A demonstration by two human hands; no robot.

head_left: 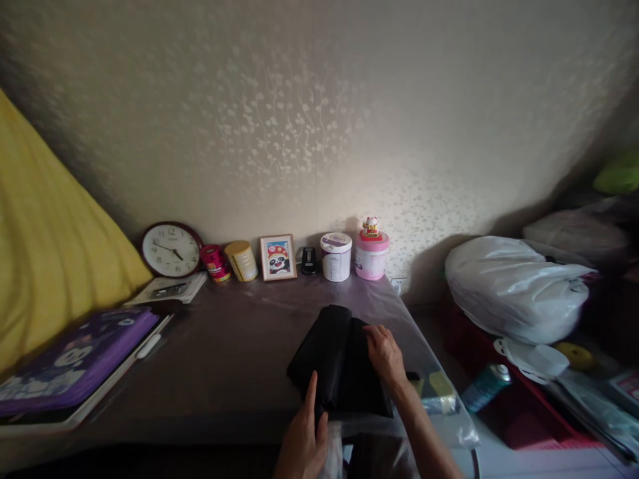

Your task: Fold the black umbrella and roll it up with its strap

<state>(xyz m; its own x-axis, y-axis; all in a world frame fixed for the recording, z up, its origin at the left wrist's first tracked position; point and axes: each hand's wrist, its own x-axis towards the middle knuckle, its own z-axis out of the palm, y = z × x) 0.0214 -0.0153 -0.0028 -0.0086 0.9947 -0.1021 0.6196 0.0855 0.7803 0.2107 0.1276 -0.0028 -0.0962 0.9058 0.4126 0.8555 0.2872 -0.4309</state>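
Observation:
A black folded item, soft and with a dull sheen, lies on the table near its front edge. It could be a pouch or folded cloth; I cannot tell which. My left hand is at its near left corner, index finger stretched out along the surface and thumb apart. On the other side, my right hand has its fingers curled and pressed together at the upper right part of the black item. What lies under those fingertips is hidden.
Along the wall stand a clock, a red tin, a yellow can, a framed panda picture and two tubs. Left are a purple case and yellow curtain. Right are a white bag and spray can.

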